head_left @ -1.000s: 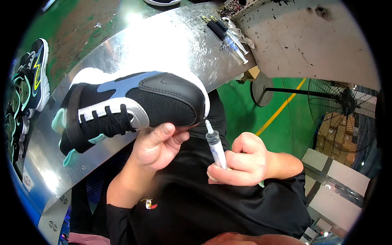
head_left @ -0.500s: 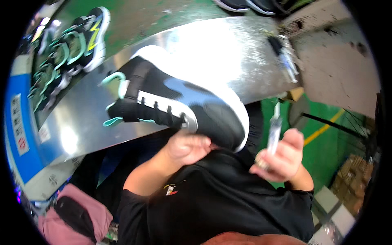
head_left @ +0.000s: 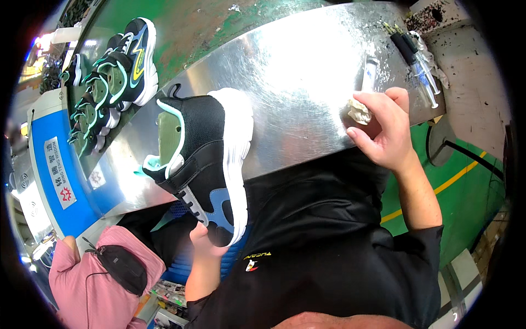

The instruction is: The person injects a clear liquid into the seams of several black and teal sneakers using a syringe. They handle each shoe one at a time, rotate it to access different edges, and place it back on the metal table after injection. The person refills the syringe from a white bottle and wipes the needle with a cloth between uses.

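My left hand is closed round the toe of a black sneaker with a thick white sole, blue patches and a mint collar lining. The shoe is held heel away from me, its sole facing right, over the near edge of the metal table. Over the table's right part, my right hand has thumb and fingers curled round a crumpled whitish wad. Just beyond those fingers a clear syringe points away; its near end is hidden by the hand, and whether it is still gripped is unclear.
Several similar sneakers stand in a row at the far left. More syringes and dark-capped tubes lie at the table's right end. A person in pink is at the lower left, beside a blue-and-white panel.
The sneaker has swung from lying slanted to the right to heel-away, and moved left with my left hand. My right hand has moved forward over the table with the syringe and wad.
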`<state>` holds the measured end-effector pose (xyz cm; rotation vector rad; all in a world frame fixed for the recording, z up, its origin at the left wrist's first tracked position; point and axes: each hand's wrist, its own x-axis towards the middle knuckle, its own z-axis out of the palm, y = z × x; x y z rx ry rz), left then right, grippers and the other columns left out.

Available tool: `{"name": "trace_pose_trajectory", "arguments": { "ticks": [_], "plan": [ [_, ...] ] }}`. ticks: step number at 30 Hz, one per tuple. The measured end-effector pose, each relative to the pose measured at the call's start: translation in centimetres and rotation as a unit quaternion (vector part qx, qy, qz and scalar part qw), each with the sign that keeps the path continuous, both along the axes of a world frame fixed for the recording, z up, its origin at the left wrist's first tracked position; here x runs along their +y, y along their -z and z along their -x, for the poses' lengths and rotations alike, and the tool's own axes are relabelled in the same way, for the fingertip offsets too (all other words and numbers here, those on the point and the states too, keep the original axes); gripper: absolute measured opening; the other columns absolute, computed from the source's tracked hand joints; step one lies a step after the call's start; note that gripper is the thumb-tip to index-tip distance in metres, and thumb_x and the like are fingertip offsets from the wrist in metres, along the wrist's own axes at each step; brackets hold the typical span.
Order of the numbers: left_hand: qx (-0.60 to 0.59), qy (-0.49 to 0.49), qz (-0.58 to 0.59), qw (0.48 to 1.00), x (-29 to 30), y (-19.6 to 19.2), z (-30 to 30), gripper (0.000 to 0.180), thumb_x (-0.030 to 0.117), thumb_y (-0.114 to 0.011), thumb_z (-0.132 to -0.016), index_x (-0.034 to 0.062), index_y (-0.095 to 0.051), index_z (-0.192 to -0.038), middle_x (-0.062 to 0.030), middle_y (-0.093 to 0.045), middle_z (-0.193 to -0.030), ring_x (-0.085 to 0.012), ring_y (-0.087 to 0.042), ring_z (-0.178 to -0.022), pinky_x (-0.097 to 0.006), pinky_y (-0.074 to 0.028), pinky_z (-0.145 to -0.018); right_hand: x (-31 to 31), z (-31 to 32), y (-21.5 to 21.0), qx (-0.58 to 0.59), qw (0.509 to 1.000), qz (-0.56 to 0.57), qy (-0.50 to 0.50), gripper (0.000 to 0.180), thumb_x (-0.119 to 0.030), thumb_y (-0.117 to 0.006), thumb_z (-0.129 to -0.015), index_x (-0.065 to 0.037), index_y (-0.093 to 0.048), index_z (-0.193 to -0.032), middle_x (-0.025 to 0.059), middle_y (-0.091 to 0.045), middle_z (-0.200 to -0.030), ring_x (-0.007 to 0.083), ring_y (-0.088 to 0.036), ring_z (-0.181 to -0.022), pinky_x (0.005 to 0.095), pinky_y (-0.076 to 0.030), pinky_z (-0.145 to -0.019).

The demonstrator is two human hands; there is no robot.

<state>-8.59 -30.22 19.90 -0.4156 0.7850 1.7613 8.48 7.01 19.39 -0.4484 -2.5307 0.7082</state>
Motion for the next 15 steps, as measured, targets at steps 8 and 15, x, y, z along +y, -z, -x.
{"name": "trace_pose_trajectory", "arguments": {
  "ticks": [8, 15],
  "plan": [
    [0.199, 0.058, 0.011, 0.978, 2.9, 1.0, 5.8, 0.071, 0.025, -0.066, -0.078, -0.0022, -0.037, -0.136, -0.0191, -0.05, -0.133, -0.035, -0.052, -0.12, -0.05, -0.042, -0.101, -0.1, 0.8, 0.5, 0.014, 0.999, 0.003, 0.034, 0.048, -0.023, -0.077, -0.061, -0.011, -0.065, -0.106, 0.0037, -0.066, -0.094, 0.0261, -0.048, -0.08, 0.0349, -0.041, -0.079],
    [0.204, 0.079, -0.079, 0.973, 27.7, 1.2, 13.5, 0.051, 0.029, -0.045, -0.097, -0.008, -0.038, -0.132, -0.0256, -0.051, -0.128, -0.0366, -0.055, -0.114, -0.042, -0.047, -0.098, 0.0, 0.8, 0.2, 0.026, 0.999, -0.013, 0.041, 0.045, -0.023, -0.075, -0.063, -0.013, -0.065, -0.105, 0.0022, -0.062, -0.087, 0.0253, -0.051, -0.079, 0.0351, -0.041, -0.079]
  ]
}}
